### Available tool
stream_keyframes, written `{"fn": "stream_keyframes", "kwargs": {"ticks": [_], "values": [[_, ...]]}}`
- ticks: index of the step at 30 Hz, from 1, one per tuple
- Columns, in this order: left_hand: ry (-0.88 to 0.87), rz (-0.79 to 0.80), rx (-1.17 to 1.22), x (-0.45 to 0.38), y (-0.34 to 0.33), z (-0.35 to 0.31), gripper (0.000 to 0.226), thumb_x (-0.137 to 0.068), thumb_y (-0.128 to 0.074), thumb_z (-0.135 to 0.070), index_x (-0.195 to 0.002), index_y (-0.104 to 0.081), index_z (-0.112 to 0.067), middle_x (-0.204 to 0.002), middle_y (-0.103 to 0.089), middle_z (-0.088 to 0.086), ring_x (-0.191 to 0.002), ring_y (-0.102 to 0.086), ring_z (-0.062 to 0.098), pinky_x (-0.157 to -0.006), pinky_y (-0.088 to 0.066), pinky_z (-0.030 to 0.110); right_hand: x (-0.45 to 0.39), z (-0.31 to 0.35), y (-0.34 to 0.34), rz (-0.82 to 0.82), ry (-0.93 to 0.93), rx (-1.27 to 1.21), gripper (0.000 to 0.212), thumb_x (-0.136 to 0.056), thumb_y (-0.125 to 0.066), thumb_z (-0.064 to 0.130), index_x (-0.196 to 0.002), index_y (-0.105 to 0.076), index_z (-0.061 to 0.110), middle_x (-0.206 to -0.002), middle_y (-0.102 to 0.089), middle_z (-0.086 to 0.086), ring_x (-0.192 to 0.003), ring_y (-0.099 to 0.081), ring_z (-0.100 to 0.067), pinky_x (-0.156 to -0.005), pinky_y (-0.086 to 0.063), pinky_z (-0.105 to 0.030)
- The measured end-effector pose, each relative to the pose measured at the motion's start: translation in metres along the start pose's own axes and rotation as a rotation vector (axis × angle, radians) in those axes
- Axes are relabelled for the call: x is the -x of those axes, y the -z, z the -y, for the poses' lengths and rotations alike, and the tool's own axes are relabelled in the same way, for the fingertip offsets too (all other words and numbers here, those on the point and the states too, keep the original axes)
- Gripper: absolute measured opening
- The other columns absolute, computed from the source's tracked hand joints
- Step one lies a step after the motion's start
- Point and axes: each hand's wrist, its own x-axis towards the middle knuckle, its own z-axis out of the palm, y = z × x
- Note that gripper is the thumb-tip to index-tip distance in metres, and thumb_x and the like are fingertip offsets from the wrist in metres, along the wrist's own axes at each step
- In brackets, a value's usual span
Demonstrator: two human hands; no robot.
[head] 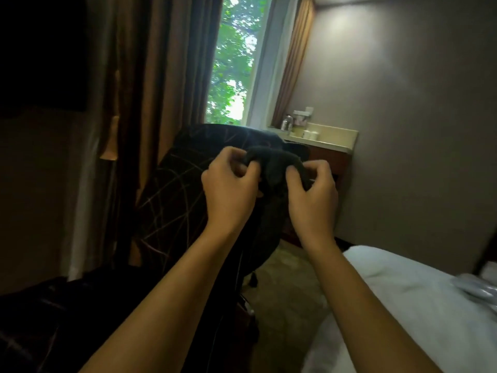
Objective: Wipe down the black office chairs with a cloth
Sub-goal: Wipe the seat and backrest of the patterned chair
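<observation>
- Head view, count: two hands, one dark cloth, one black chair plainly seen; a second dark patterned mass lies at 8 o'clock, too dim to name.
- The left hand and the right hand are raised side by side near the centre, a little apart, each with curled fingers pinching one end of the cloth, which is bunched between them.
- The cloth hangs just in front of the top of the chair back; whether it touches the chair I cannot tell.
- The chair stands from the centre toward 9 o'clock, its rounded back facing the camera, black fabric crossed by thin pale lines; one caster shows below at 6 o'clock.
- Room: a bed with white, soft-looking bedding fills 4 to 5 o'clock; the carpet between chair and bed is pale and mottled.
- At 1 o'clock a pale-topped bench with a reddish wooden front sits in the corner, carrying several small containers, blurred.
- A tall window at 12 o'clock shows green leaves, flanked by brown curtains in long vertical folds.
- A plain grey wall spans 2 to 3 o'clock.
</observation>
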Motion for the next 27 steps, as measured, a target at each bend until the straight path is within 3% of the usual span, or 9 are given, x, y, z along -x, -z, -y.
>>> {"fn": "stream_keyframes", "kwargs": {"ticks": [3,6,11,14,19,27], "values": [[0.097,0.038,0.042,-0.026,-0.006,-0.005,0.005,-0.088,-0.067,-0.016,-0.089,-0.063,-0.012,-0.066,-0.063,0.0,-0.051,-0.065,0.006,-0.048,-0.054,0.021,-0.021,0.013,-0.009,-0.008,-0.036,0.065,0.016,-0.091,-0.064,0.027,-0.097,-0.051,0.02,-0.097,-0.059,-0.001,-0.084,-0.059,-0.007,-0.061,-0.047,-0.011],[0.236,0.133,0.107,-0.036,-0.009,0.001,0.009,-0.089,-0.068,-0.016,-0.092,-0.063,-0.01,-0.074,-0.065,0.003,-0.056,-0.067,0.008,-0.046,-0.05,0.014,-0.031,0.013,-0.015,0.014,-0.079,0.168,0.025,-0.086,-0.069,0.034,-0.096,-0.05,0.022,-0.102,-0.058,-0.002,-0.092,-0.059,-0.014,-0.074,-0.055,-0.027],[0.294,0.234,0.114,-0.034,-0.01,0.017,0.007,-0.088,-0.069,-0.015,-0.088,-0.062,-0.013,-0.076,-0.067,0.004,-0.063,-0.07,0.012,-0.05,-0.053,0.016,-0.026,0.006,-0.023,-0.013,-0.152,0.234,0.027,-0.086,-0.069,0.036,-0.096,-0.051,0.018,-0.099,-0.059,-0.003,-0.088,-0.059,-0.015,-0.076,-0.057,-0.037],[0.236,0.222,0.064,-0.025,-0.009,0.025,0.007,-0.086,-0.069,-0.015,-0.084,-0.062,-0.016,-0.069,-0.066,-0.001,-0.059,-0.068,0.008,-0.056,-0.059,0.025,-0.009,0.0,-0.031,-0.062,-0.141,0.242,0.028,-0.085,-0.069,0.037,-0.097,-0.05,0.02,-0.099,-0.059,-0.001,-0.087,-0.06,-0.013,-0.074,-0.057,-0.035],[0.116,0.194,0.013,0.0,0.002,0.037,0.014,-0.087,-0.068,-0.01,-0.087,-0.055,-0.017,-0.064,-0.059,-0.006,-0.061,-0.06,-0.005,-0.051,-0.044,0.008,0.025,-0.019,-0.041,-0.082,-0.131,0.208,0.027,-0.086,-0.07,0.032,-0.099,-0.05,0.019,-0.098,-0.06,-0.001,-0.084,-0.06,-0.01,-0.07,-0.056,-0.032],[0.085,0.2,-0.2,0.036,0.013,0.068,0.013,-0.088,-0.067,-0.011,-0.09,-0.056,-0.018,-0.062,-0.055,-0.009,-0.053,-0.056,0.003,-0.047,-0.045,0.015,0.057,-0.041,-0.055,-0.043,-0.194,0.21,0.025,-0.085,-0.07,0.022,-0.096,-0.048,0.023,-0.096,-0.06,0.001,-0.084,-0.059,-0.007,-0.068,-0.051,-0.021]]}}
